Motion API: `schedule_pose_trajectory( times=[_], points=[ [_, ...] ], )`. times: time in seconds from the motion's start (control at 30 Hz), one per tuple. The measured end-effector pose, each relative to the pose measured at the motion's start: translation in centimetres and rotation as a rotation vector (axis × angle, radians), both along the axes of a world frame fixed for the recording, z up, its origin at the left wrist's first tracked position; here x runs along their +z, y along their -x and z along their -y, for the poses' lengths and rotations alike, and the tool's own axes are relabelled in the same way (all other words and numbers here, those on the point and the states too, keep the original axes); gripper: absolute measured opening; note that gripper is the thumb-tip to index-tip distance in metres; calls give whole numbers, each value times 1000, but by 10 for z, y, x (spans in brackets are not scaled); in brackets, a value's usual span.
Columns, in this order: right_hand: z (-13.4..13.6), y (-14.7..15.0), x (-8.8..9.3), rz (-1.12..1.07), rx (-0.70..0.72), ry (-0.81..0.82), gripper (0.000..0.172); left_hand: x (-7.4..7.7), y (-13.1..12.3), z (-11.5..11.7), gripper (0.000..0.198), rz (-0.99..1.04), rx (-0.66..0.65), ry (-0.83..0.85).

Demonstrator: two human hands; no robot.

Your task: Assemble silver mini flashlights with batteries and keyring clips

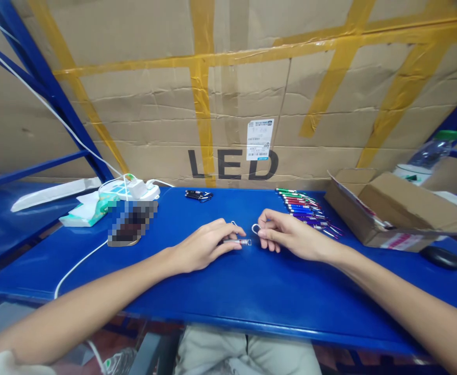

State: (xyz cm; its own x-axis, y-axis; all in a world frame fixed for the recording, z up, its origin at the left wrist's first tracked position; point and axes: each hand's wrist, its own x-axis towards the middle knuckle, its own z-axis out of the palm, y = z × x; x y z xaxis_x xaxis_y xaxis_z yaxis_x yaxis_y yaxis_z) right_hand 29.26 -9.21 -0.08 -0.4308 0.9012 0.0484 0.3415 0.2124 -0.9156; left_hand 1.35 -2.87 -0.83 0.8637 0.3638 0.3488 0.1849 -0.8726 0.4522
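Observation:
Low over the blue table (220, 291), my left hand (201, 247) has its thumb and fingers closed around a slim silver tube (241, 241) with a small clasp at its right end. A small silver loop (233, 224) shows by that hand's fingertips; whether it is joined to the tube I cannot tell. Just to the right, my right hand (283, 234) pinches a silver carabiner-like hook (255, 228), its curved end pointing left. Behind the right hand lies a row of slim coloured tubes (301, 208) in green, red, blue and purple, with metal clips.
Several black tubes with clips (198, 196) lie at the back. On the left are a phone (132, 224), tissues (90, 211) and a power strip (135, 189). An open carton (392, 208), black mouse (443, 257) and bottle (427, 156) stand right. A large cardboard box (154, 114) walls the back.

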Motion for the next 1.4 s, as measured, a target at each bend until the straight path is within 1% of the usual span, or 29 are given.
schedule_pose_trajectory(
  times=[0.07, 0.13, 0.3, 0.43, 0.53, 0.63, 0.83, 0.93, 1.03, 1.17, 1.27, 1.4],
  points=[
    [0, 10, -3, -165, 0, 45, 38, -1, -1, 0, 30, 31, -29, -42],
    [3, 19, -5, -254, -10, 64, 40, -2, -1, 0, 27, 59, -45, -54],
    [9, 33, -7, -332, -6, 68, 38, -1, -1, -1, 21, 70, -25, 23],
    [7, 31, -11, -364, -67, 5, 39, 1, 0, -2, 21, 57, 7, 86],
    [5, 28, -14, -331, -124, -44, 40, 2, -1, -1, 22, 48, 2, 111],
    [6, 26, -14, -283, -140, -80, 38, 2, -1, 0, 22, 46, -25, 127],
    [10, 29, -7, -268, -62, -17, 41, 1, -1, -2, 23, 42, -54, 117],
    [10, 29, -6, -259, -36, -1, 45, 0, -1, -3, 25, 37, -77, 102],
    [11, 30, -7, -175, -40, -31, 50, 1, -1, -2, 27, 30, -110, 112],
    [14, 34, -8, -96, -69, -118, 53, 2, -2, 1, 29, 6, -123, 204],
    [17, 37, -9, -70, -95, -168, 54, 3, -3, 3, 30, 5, -132, 224],
    [17, 39, -13, -97, -103, -167, 55, 5, -4, 5, 29, 8, -140, 210]
  ],
)
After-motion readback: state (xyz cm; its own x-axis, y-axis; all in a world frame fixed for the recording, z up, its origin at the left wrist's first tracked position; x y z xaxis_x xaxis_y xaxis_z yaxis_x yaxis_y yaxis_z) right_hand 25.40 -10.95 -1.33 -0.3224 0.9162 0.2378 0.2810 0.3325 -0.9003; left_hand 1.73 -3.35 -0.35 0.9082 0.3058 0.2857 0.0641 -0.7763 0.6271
